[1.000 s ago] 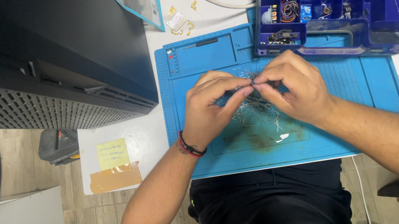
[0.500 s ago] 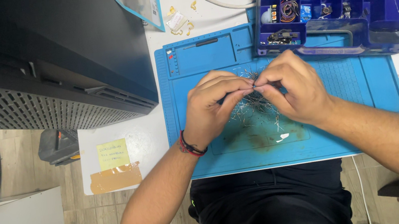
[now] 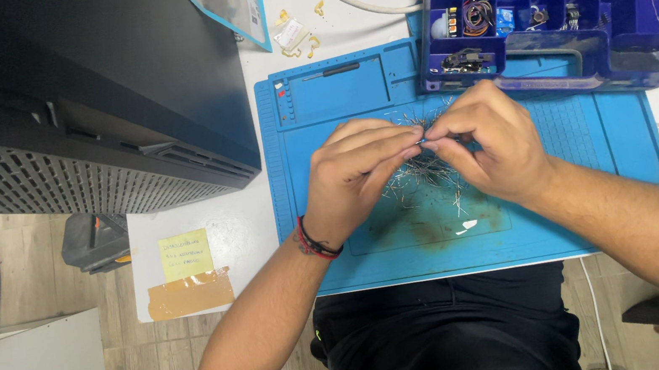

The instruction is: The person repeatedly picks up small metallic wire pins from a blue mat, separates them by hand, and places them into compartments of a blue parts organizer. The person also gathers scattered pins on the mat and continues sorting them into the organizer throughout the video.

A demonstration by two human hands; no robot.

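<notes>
Not much had changed in the last second: left hand and right hand stayed pinched together on one thin wire lead, right above the loose lead pile on the blue mat. Still picking at it, I'd say.

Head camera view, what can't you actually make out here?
- What the left hand and right hand pinch: hidden by the fingertips.
- Pile of thin metal leads: too fine to count, partly under the hands.
- Blue parts organizer: cut off by the top edge.
- Yellow sticky note: writing too small.
</notes>
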